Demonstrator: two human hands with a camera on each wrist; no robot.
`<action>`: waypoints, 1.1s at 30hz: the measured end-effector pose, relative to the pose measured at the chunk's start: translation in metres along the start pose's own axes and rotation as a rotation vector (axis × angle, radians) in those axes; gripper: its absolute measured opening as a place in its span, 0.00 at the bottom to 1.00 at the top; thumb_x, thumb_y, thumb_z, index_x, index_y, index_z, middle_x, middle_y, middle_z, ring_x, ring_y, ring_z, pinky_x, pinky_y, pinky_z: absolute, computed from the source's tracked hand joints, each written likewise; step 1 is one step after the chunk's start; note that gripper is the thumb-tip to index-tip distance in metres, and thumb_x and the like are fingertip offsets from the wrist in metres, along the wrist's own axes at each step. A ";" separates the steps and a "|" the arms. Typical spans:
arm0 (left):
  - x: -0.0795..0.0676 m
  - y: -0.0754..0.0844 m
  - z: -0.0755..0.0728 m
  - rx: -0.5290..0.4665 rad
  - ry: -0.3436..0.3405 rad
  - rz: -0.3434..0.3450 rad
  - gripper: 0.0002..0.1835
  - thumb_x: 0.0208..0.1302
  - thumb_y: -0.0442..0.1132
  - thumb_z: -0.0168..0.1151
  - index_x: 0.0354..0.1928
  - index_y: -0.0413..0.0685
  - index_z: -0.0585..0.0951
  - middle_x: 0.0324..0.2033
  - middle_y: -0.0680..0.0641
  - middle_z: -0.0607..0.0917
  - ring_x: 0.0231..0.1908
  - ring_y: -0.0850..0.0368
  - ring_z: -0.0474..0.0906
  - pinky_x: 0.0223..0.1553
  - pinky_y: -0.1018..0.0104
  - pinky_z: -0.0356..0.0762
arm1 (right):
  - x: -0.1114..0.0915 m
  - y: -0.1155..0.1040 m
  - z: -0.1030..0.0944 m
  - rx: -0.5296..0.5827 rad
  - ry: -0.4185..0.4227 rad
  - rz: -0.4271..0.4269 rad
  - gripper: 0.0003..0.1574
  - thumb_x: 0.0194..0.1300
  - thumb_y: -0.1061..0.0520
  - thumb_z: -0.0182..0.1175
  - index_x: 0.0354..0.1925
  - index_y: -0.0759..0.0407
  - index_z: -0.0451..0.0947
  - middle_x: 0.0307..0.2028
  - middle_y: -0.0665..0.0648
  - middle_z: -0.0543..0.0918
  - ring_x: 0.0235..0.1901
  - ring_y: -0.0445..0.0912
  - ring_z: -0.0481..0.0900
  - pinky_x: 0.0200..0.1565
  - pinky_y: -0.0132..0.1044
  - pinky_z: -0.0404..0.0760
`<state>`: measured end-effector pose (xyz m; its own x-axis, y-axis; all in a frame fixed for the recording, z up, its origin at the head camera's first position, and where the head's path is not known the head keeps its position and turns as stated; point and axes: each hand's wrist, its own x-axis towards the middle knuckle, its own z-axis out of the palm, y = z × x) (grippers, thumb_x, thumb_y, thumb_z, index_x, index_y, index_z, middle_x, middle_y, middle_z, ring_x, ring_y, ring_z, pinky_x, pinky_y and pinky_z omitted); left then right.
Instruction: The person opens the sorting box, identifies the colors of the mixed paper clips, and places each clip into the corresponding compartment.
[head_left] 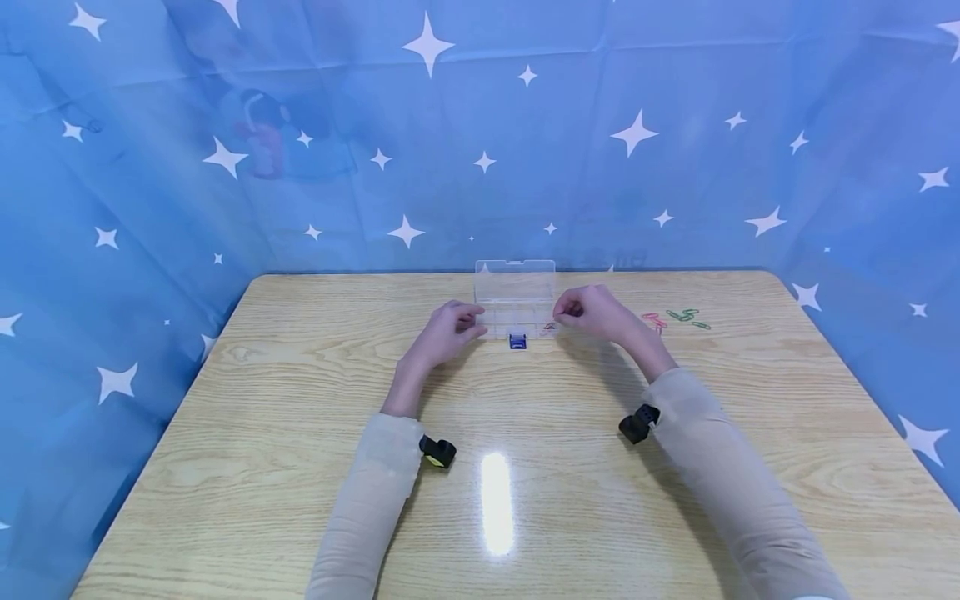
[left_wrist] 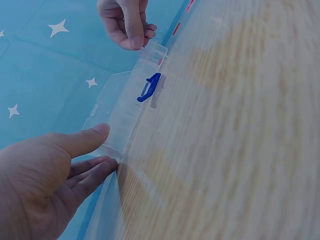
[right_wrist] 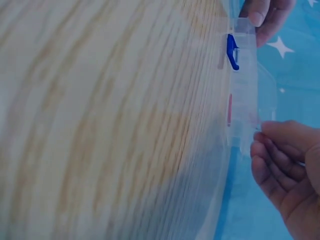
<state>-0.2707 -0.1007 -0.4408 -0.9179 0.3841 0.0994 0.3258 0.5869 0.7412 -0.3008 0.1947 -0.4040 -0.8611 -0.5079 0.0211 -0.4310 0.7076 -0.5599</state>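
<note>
On the wood-grained table, a clear plastic box stands open between my hands. My left hand, thumb and fingers apart, touches its left end; my right hand pinches a tiny thing. Wrist views show the blue latch hooked in profile; only the head view, looped green clips right of both hands.

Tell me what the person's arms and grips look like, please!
The left sleeve and right sleeve are long, plain and pale beige, with some creases. Each wrist wears a small, chunky black gadget: the left gadget shows a yellow patch, the right gadget looks all black. The left grip and right grip are bare, without gloves.
</note>
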 end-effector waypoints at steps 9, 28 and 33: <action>0.001 -0.001 0.002 -0.013 0.004 0.011 0.22 0.72 0.39 0.63 0.64 0.36 0.77 0.56 0.37 0.78 0.55 0.44 0.79 0.59 0.58 0.79 | -0.002 0.000 0.000 -0.003 0.006 0.005 0.05 0.70 0.63 0.63 0.40 0.64 0.84 0.33 0.56 0.86 0.33 0.48 0.82 0.38 0.42 0.83; 0.000 0.000 0.001 -0.032 0.018 0.004 0.21 0.72 0.37 0.63 0.63 0.36 0.78 0.57 0.36 0.77 0.55 0.43 0.79 0.60 0.57 0.78 | -0.006 0.008 -0.012 0.033 0.038 0.026 0.08 0.71 0.63 0.61 0.46 0.67 0.82 0.39 0.61 0.85 0.40 0.53 0.83 0.45 0.49 0.84; -0.001 0.000 0.000 -0.036 0.012 -0.003 0.22 0.72 0.37 0.63 0.64 0.36 0.78 0.58 0.36 0.77 0.56 0.44 0.78 0.61 0.57 0.78 | -0.009 0.014 -0.017 0.051 0.063 0.030 0.09 0.72 0.63 0.61 0.46 0.68 0.81 0.39 0.62 0.84 0.41 0.54 0.82 0.46 0.49 0.83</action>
<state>-0.2694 -0.1008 -0.4406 -0.9216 0.3738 0.1050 0.3151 0.5622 0.7646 -0.3034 0.2172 -0.3981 -0.8895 -0.4536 0.0552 -0.3919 0.6953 -0.6024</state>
